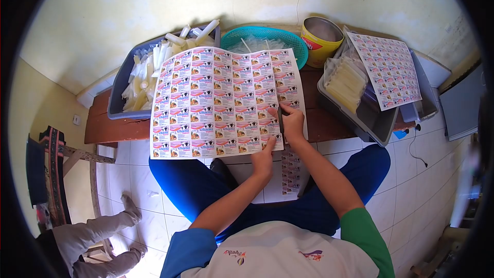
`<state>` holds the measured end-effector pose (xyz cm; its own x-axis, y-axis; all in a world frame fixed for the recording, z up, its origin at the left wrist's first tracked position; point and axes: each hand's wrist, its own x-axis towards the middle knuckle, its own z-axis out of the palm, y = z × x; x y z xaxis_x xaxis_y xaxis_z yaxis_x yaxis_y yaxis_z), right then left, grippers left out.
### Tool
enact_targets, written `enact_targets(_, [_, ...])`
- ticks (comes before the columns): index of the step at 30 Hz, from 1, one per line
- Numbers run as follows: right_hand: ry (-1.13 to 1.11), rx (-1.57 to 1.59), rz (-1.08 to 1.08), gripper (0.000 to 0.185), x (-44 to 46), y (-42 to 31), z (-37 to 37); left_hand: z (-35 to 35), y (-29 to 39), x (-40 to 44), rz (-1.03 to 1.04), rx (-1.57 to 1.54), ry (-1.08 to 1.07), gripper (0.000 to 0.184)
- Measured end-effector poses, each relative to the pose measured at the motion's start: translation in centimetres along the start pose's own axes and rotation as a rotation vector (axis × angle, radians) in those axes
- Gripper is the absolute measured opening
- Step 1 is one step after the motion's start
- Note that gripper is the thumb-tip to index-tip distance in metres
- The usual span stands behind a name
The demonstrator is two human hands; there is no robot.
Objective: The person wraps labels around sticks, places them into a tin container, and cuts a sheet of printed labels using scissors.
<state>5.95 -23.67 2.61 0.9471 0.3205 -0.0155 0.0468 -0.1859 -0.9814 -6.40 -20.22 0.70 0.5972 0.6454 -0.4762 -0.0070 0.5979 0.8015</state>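
Note:
A large sheet of printed labels [216,103] is held up above my lap, with a cut running up from its lower edge near the right side. My left hand [263,158] pinches the sheet's lower edge just left of the cut. In my right hand [293,122] is a pair of dark scissors [280,121], held upright at the cut, its blades partly hidden by paper and fingers. Below the right hand, a narrow strip of labels [290,172] hangs between my knees.
Behind the sheet, a grey tub [116,98] holds filled tubes, beside a teal basket [296,41] and a yellow tin [315,46]. Another label sheet [388,69] leans on a grey bin [378,131] at right. Another person's legs [105,228] show at lower left.

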Motion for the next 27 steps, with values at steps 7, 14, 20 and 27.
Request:
enact_targets(7, [-0.014, 0.029, -0.040, 0.047, 0.48, 0.00, 0.01, 0.20, 0.29, -0.19, -0.005, 0.021, 0.027, 0.016])
enact_targets(14, [-0.029, 0.005, -0.012, 0.045, 0.42, -0.33, -0.03, 0.21, 0.13, -0.09, 0.001, 0.047, 0.032, 0.015])
enact_targets(20, [-0.010, 0.027, -0.032, 0.046, 0.74, -0.47, 0.13, 0.19, 0.24, -0.16, -0.005, 0.047, 0.003, 0.015])
enact_targets(27, [-0.022, 0.037, -0.033, 0.047, 0.77, -0.58, 0.05, 0.33, 0.31, -0.20, 0.009, 0.049, 0.012, 0.016])
